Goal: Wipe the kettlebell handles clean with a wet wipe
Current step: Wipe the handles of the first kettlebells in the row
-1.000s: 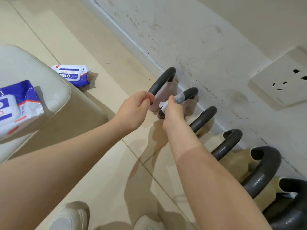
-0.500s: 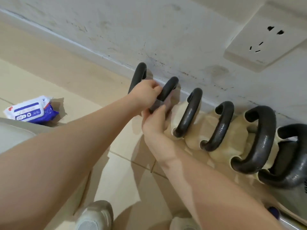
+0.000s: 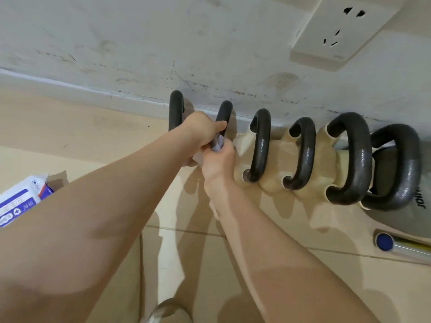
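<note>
A wipes packet (image 3: 19, 201) is seen at the left edge on the floor. The second kettlebell handle (image 3: 224, 113) in the row along the wall is gripped by the left hand (image 3: 200, 134), fingers curled round it. Just below, a wet wipe (image 3: 217, 145) is pinched against that handle by the right hand (image 3: 219, 164). Four more handles are ranged to the right.

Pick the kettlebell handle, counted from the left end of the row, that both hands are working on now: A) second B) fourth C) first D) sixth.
A: the left hand and the right hand meet on the second handle, with the wet wipe between them.
</note>
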